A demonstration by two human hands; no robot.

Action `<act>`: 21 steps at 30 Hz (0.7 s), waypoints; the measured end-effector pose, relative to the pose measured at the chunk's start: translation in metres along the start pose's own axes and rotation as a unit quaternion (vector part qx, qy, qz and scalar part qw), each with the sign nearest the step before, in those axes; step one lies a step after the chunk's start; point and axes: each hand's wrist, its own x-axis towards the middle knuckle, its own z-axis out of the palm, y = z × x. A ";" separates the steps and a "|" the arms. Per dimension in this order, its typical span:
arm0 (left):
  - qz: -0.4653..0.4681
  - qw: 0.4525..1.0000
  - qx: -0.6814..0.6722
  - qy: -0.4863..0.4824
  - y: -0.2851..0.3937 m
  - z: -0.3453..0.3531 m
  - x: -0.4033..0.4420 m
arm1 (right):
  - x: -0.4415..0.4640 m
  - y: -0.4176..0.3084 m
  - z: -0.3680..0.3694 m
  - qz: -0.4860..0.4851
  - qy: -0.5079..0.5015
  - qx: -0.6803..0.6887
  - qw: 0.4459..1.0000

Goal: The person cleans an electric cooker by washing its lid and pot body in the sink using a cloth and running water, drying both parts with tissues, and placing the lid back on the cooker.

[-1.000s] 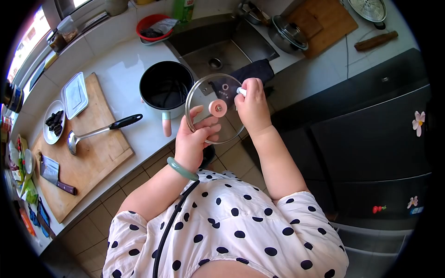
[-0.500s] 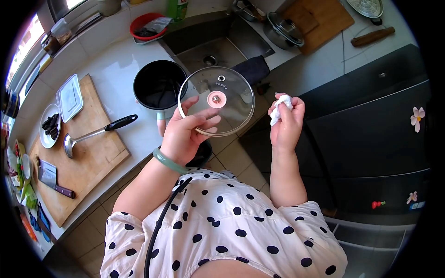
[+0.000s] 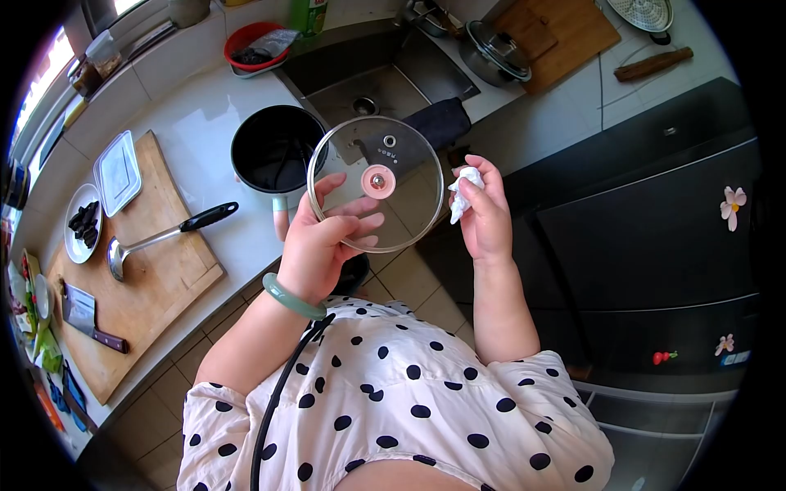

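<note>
My left hand (image 3: 323, 237), with a green bangle at the wrist, grips a round glass pot lid (image 3: 413, 196) by its near left rim. The lid is tilted toward me, and some of my fingers show through the glass. A crumpled white tissue or cloth (image 3: 467, 193) is pinched in my right hand (image 3: 487, 213), just right of the lid and apart from it. Beyond my left hand, a dark-lined saucepan (image 3: 277, 151) stands uncovered on the counter, its pale green and pink handle (image 3: 281, 217) pointing toward me. The lid overlaps the pan's right edge in view.
At left, a wooden cutting board (image 3: 176, 262) holds a ladle (image 3: 155, 244), a cleaver (image 3: 90, 319), a plate of dark pieces (image 3: 84, 233) and a plastic lid (image 3: 119, 173). A sink (image 3: 409, 74) lies beyond the pan. A black fridge (image 3: 647, 229) stands at right.
My right hand has moved left with the white tissue or cloth, nearer the lid. The glass lid has tipped to face me more squarely in my left hand.
</note>
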 end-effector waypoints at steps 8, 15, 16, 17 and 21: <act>0.048 0.996 0.079 0.019 -0.004 -0.002 -0.007 | 0.004 0.012 0.008 -0.005 -0.032 -0.171 0.985; 0.077 0.982 0.175 -0.006 -0.007 0.002 -0.018 | 0.008 0.023 0.017 -0.079 0.001 -0.414 0.907; 0.089 0.976 0.196 -0.016 -0.012 0.000 -0.018 | 0.013 0.031 0.013 -0.154 0.013 -0.471 0.868; 0.101 0.971 0.216 -0.025 -0.016 -0.003 -0.019 | 0.014 0.031 0.015 -0.175 0.015 -0.498 0.849; 0.143 0.948 0.280 -0.042 -0.026 -0.006 -0.018 | 0.016 0.027 0.024 -0.234 0.019 -0.572 0.786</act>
